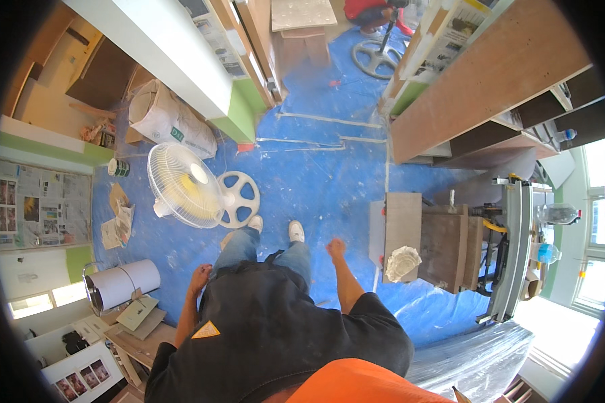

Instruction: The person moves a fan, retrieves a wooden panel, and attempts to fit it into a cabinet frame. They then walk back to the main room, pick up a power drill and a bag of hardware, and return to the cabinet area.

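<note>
My left hand [201, 276] hangs beside my left hip, its fingers curled in, with no thing visible in it. Out to the right of my legs is my right hand [336, 249], also loosely closed and showing nothing held. Ahead and to the left, close to my left shoe, stands a white pedestal fan [181, 183] with a round spoked base [240, 201]. To the right of my right hand, apart from it, a crumpled off-white lump [403, 263] rests on a brown board [402, 221].
Blue sheeting [316, 174] covers the floor. A wooden shelf unit [477, 94] and a metal-railed bench [511, 248] stand right. A filled white sack [171, 117] lies left, beyond the fan. Through the doorway, a person in red [366, 13] crouches. Plastic-wrapped material [464, 359] lies behind right.
</note>
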Demonstrator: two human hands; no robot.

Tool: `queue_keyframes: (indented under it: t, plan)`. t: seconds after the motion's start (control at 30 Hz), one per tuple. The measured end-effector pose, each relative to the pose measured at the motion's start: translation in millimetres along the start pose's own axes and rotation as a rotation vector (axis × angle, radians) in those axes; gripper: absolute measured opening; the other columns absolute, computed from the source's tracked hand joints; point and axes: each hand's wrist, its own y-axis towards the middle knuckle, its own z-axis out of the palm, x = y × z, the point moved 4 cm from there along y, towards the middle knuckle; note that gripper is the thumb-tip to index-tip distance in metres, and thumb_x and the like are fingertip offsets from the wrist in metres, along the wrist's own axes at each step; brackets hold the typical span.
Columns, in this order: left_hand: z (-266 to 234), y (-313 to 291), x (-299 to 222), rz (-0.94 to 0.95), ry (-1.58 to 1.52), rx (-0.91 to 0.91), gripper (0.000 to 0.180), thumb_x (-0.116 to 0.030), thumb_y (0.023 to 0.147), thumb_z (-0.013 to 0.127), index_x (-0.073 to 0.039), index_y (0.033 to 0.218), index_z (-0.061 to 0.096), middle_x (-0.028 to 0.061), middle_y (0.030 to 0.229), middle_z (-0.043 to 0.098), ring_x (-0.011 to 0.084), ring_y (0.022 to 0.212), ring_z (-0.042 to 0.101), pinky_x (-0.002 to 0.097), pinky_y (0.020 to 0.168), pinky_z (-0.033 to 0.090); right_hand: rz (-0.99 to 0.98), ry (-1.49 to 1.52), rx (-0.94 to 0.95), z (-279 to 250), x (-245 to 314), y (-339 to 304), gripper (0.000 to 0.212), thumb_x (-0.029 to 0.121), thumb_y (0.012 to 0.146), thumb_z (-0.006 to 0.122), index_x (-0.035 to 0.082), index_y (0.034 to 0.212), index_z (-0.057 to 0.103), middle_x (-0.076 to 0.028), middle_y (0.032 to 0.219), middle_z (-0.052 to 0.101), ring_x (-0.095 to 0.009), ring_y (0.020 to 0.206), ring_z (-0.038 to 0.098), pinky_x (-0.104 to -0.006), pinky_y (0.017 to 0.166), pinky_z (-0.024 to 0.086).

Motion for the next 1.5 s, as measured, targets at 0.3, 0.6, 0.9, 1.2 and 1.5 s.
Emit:
queue_keyframes:
  t: [0.3,0.6,0.9,1.2,1.5]
  plan:
    - [11,-16,-6,-0.121,-0.268,-0.006,0.041,-0.034,0.093,0.058,-0.004,0.121,0.058,0.0076,0.104,0.065,0.0169,0.085,0.063,0.0308,0.073,0.048,-0.135,-0.429,0.097,21,17,13,0.018,0.023,0.089,0.057,0.008,0.098,0.061,-0.008,0.078,0.064,-0.017,0.063,0.064,-0.0291,0.048,0.048]
    - [22,22,67,-0.034,-0.225,0.131,0.037,-0.033,0.094,0.056,-0.005,0.117,0.061,0.0057,0.102,0.065,0.0143,0.079,0.057,0.0305,0.068,0.048,-0.140,-0.139,0.041,56,81,-22,0.023,0.023,0.090,0.062,0.008,0.108,0.061,-0.004,0.084,0.064,-0.014,0.068,0.062,-0.0287,0.059,0.050]
    - [-29,93,49,-0.014,-0.283,0.244,0.038,-0.037,0.093,0.056,-0.012,0.123,0.058,0.0018,0.102,0.064,0.0157,0.089,0.064,0.0314,0.076,0.048,-0.074,-0.121,-0.189,26,-6,-80,0.022,0.026,0.092,0.057,0.010,0.106,0.059,-0.006,0.082,0.062,-0.015,0.064,0.062,-0.0268,0.047,0.046]
    - [-99,152,134,0.066,-0.574,0.195,0.030,-0.032,0.094,0.058,-0.009,0.114,0.060,0.0030,0.090,0.063,0.0128,0.076,0.062,0.0271,0.063,0.048,-0.038,-0.225,-0.214,125,-128,-206,0.021,0.022,0.086,0.055,0.006,0.092,0.068,-0.009,0.078,0.064,-0.021,0.068,0.062,-0.0329,0.055,0.047]
    - [-91,148,207,-0.066,-0.506,0.279,0.026,-0.026,0.091,0.056,-0.006,0.107,0.061,0.0040,0.085,0.062,0.0144,0.071,0.063,0.0261,0.055,0.046,-0.316,-0.974,0.339,178,-145,-252,0.038,0.027,0.096,0.044,0.006,0.125,0.059,-0.018,0.129,0.058,-0.036,0.119,0.054,-0.0440,0.099,0.041]
